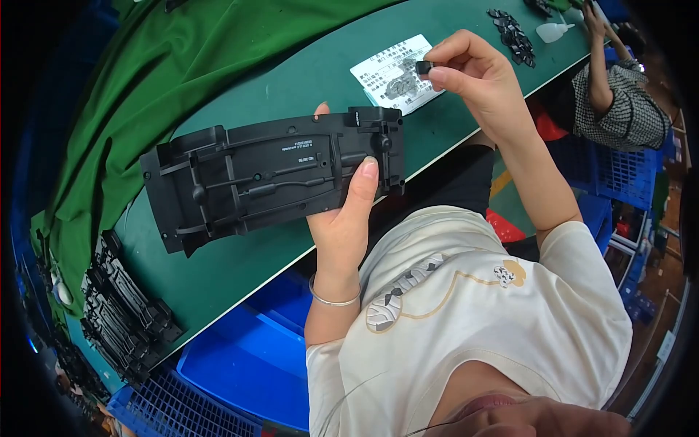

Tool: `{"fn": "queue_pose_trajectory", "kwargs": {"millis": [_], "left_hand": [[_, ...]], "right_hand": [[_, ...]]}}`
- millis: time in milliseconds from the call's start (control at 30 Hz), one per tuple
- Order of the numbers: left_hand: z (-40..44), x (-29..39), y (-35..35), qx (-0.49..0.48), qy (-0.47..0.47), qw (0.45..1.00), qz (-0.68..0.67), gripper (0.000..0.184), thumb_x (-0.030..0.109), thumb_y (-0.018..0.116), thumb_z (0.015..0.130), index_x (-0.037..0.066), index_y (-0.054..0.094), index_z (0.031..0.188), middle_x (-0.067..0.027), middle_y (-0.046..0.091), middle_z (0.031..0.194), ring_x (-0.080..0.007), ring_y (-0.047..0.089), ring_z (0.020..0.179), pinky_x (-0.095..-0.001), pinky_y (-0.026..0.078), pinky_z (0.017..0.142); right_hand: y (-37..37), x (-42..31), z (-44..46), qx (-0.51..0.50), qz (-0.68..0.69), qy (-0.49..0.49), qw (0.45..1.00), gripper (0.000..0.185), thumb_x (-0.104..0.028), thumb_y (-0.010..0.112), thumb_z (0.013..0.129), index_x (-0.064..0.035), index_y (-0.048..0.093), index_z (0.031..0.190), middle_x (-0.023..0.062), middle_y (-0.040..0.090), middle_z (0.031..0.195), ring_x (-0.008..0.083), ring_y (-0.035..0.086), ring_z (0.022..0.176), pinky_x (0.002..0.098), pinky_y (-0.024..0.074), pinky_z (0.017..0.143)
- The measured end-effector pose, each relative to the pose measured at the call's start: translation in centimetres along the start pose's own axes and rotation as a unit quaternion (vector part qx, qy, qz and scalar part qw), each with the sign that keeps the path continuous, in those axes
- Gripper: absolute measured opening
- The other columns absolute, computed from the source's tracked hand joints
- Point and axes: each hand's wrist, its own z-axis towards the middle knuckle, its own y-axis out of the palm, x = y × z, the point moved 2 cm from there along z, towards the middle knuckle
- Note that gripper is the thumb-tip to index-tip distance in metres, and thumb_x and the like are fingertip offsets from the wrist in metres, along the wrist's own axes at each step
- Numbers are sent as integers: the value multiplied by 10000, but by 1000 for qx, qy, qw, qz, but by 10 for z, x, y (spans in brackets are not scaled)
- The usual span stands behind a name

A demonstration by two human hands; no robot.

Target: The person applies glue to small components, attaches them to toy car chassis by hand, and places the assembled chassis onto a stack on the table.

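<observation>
My left hand (349, 197) is closed round the right part of a long black plastic chassis part (273, 175), its thumb lying across the ribbed face. That face, with raised rods and small white lettering, is turned up to the camera above the table. Further right and higher, my right hand (466, 73) pinches a small black piece (423, 67) between thumb and forefinger, apart from the chassis part. Beneath and beside the right fingertips lies a printed white paper (378, 73) with a heap of small dark grey bits (403, 84) on it.
A green cloth (138, 73) lies along the far side of the green table (240, 273). Stacked black parts (124, 309) stand at lower left, near blue crates (247, 357). Black pieces (512, 36) and a white bottle (553, 31) lie upper right, beside another person (622, 102).
</observation>
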Motion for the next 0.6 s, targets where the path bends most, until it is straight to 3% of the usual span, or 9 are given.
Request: {"fn": "queue_pose_trajectory", "kwargs": {"millis": [100, 300, 400, 500, 600], "left_hand": [[-1, 1, 1, -8, -6, 1000, -8, 548, 5, 512, 801, -35, 251, 1281, -99, 476, 1084, -124, 491, 951, -261, 418, 820], [0, -1, 0, -1, 2, 1000, -8, 540, 0, 514, 798, -35, 261, 1274, -103, 464, 1115, -124, 503, 939, -263, 421, 832], [-1, -1, 1, 3, 7, 1000, -8, 535, -8, 510, 799, -34, 263, 1273, -105, 455, 1131, -125, 504, 944, -267, 421, 836], [0, 0, 1, 1, 10, 1000, 2, 531, -14, 503, 800, -33, 262, 1274, -107, 457, 1130, -125, 496, 957, -269, 418, 841], [0, -3, 1, 22, 20, 1000, 5, 526, -20, 499, 800, -33, 266, 1271, -109, 441, 1150, -125, 488, 972, -268, 416, 844]], "right_hand": [[-2, 0, -3, -49, 161, 47, 985, 127, -63, 612, 755, -42, 548, 862, 35, 556, 844, 113, 526, 788, 241, 420, 746], [-2, 0, -6, -101, 293, 78, 947, 118, -66, 604, 767, -57, 525, 854, 11, 523, 849, 97, 496, 792, 225, 419, 744], [0, 2, -7, -82, 262, 74, 959, 158, -151, 611, 777, -116, 490, 873, 25, 476, 768, 64, 404, 657, 188, 334, 631], [-1, 4, -8, -77, 268, 77, 957, 134, -122, 591, 785, -106, 488, 869, 33, 484, 772, 74, 410, 658, 195, 344, 635], [-1, 2, -5, -33, 133, 44, 990, 113, -33, 591, 749, -41, 540, 850, 22, 545, 837, 117, 528, 798, 228, 422, 710]]}}
